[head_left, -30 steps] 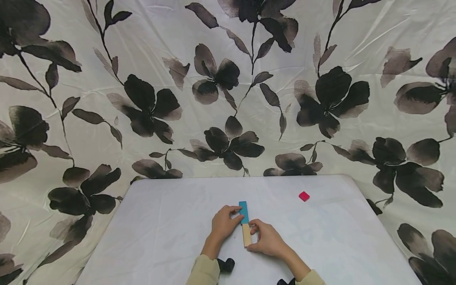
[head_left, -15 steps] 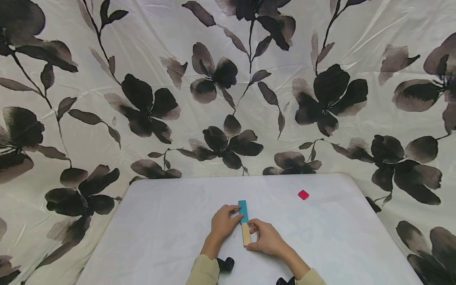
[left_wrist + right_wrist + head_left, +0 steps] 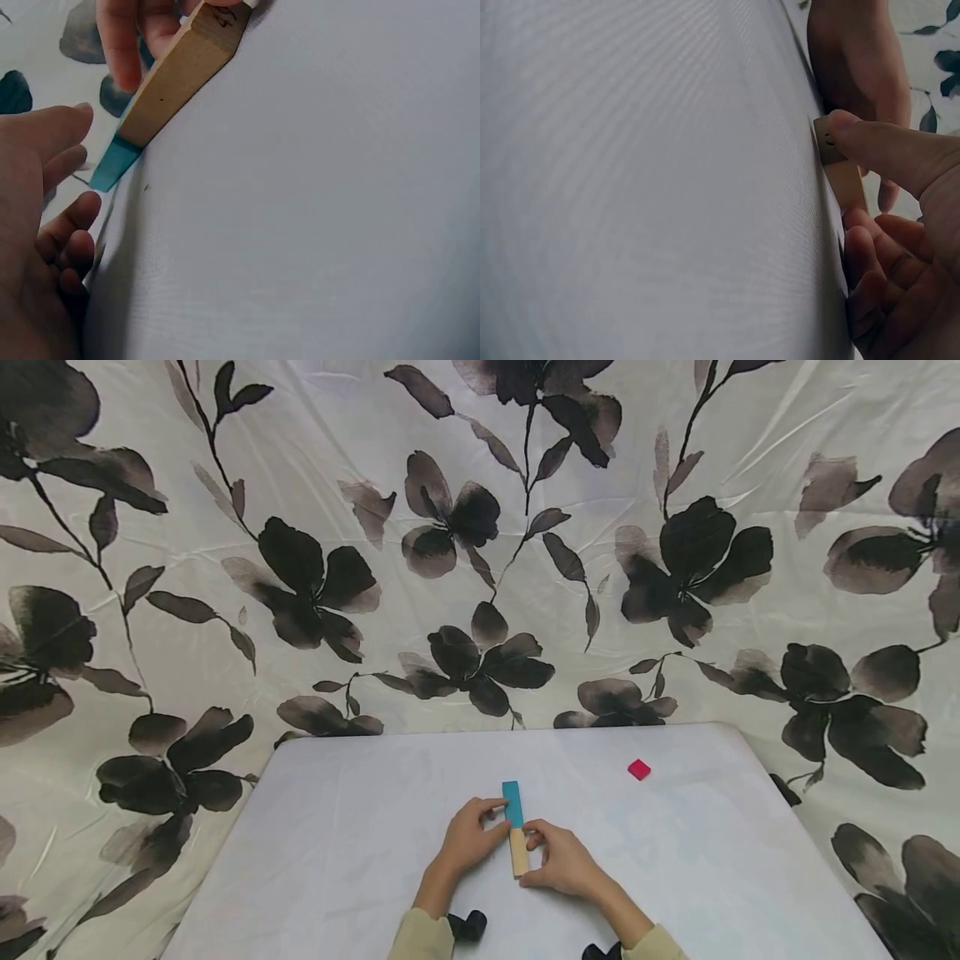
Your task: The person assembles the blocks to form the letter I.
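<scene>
A blue rectangular block (image 3: 512, 792) and a plain wooden block (image 3: 519, 853) lie end to end on the white table (image 3: 337, 843), forming a straight line. My right hand (image 3: 566, 862) pinches the wooden block lengthwise, thumb on its near end and fingertips by the joint. In the right wrist view, that thumb (image 3: 885, 150) covers part of a small dark mark on the block's end. To the left, my left hand (image 3: 467, 839) keeps its thumb and fingers spread beside the blue block. The left wrist view shows its fingers (image 3: 79, 214) apart from the blue block (image 3: 115, 163).
A small red block (image 3: 639, 769) lies toward the back right of the table. Black devices (image 3: 467, 927) are at both wrists. Behind the table's far edge hangs a floral cloth (image 3: 480, 543).
My left hand has eased slightly back and down from the blue block, loosening its fingers. The right hand and both blocks stay in place. The head view has shifted a little.
</scene>
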Demonstrator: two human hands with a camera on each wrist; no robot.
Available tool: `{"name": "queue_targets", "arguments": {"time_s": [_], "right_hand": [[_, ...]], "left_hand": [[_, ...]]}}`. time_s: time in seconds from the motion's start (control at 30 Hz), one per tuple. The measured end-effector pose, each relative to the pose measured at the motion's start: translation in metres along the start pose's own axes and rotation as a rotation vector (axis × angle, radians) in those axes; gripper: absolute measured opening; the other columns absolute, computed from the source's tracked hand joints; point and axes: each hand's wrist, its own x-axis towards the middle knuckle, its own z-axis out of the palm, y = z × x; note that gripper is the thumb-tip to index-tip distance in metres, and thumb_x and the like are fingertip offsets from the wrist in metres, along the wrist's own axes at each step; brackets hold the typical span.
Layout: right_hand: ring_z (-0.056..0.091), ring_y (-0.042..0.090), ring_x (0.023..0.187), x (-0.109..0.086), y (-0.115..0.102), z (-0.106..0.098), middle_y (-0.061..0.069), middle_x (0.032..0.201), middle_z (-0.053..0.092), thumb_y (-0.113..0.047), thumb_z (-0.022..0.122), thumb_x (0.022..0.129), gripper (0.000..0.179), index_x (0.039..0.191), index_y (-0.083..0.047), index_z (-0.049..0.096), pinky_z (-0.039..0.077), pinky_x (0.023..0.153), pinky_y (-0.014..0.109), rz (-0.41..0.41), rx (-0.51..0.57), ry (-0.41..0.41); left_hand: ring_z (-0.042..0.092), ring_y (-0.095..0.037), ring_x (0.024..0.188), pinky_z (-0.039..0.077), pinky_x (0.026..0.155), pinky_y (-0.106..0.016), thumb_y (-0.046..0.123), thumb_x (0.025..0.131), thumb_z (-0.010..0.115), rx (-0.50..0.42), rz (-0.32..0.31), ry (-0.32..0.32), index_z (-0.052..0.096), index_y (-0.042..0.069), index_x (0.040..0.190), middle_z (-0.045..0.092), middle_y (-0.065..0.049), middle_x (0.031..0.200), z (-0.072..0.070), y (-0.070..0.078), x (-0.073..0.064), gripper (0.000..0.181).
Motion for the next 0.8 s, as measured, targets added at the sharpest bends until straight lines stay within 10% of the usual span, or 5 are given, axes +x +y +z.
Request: {"name": "queue_targets", "arguments": {"time_s": [0.5,0.8], "right_hand": [[0.051,0.011,0.065,-0.005,0.002,-0.012,-0.002,0.097,0.062,-0.032,0.083,0.078,0.065,0.131,-0.007,0.055,0.043,0.056,0.025,-0.001,0.122,-0.007],[0.05,0.01,0.06,-0.005,0.022,-0.039,-0.006,0.081,0.06,-0.017,0.075,0.086,0.026,0.11,-0.007,0.069,0.042,0.052,0.024,0.059,0.125,0.337]], "left_hand": [[0.049,-0.009,0.078,0.041,0.068,-0.029,0.049,0.077,0.078,0.046,0.079,-0.036,0.071,0.025,0.118,0.056,0.011,0.09,-0.002,0.002,-0.013,0.048],[0.05,-0.008,0.079,0.043,0.069,-0.03,0.047,0.076,0.08,0.068,0.073,-0.047,0.072,0.025,0.116,0.056,0.012,0.089,-0.003,0.003,-0.01,0.046]]}}
